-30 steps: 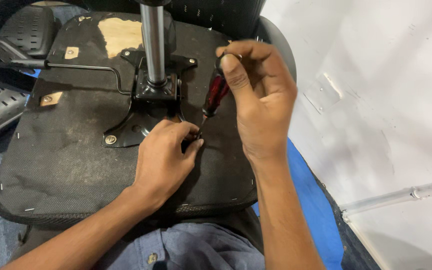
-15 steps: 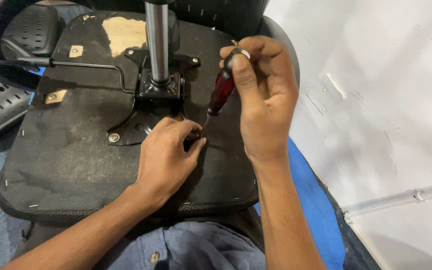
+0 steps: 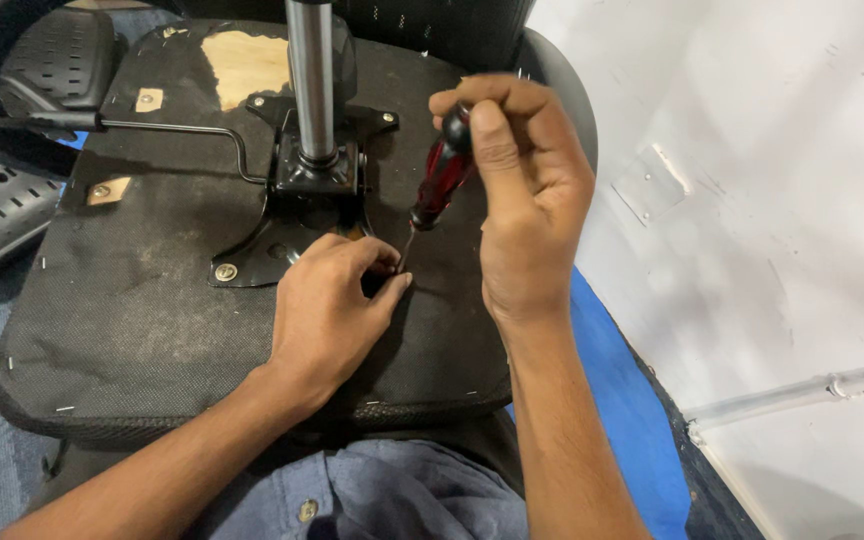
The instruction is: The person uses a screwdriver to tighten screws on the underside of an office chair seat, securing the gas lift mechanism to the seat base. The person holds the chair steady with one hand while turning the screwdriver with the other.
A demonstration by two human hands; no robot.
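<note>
Nearest: blue shirt (image 3: 392, 500) w/ buttons at bottom edge, forearms reaching up from it. Blue mat (image 3: 622, 420) on floor to R.

Upturned chair seat (image 3: 132, 320), black fabric underside, staples along edge. Two small tan rectangular labels (image 3: 109, 190) on L part of seat, print too small to read; torn tan patch (image 3: 247, 62) farther back.

L hand (image 3: 327, 310) rests on seat, fingers curled in, thumb + forefinger pinched together at screwdriver tip; what they pinch is hidden.

R hand (image 3: 522, 200) clenched round top of screwdriver (image 3: 439, 180), red-black handle, shaft tilted down-left, tip meeting L fingertips just beside black metal base plate (image 3: 252, 255).

Farther: chrome column (image 3: 312, 80) upright from plate, thin lever rod (image 3: 182, 130) running L. White wall (image 3: 752, 200) R side.
</note>
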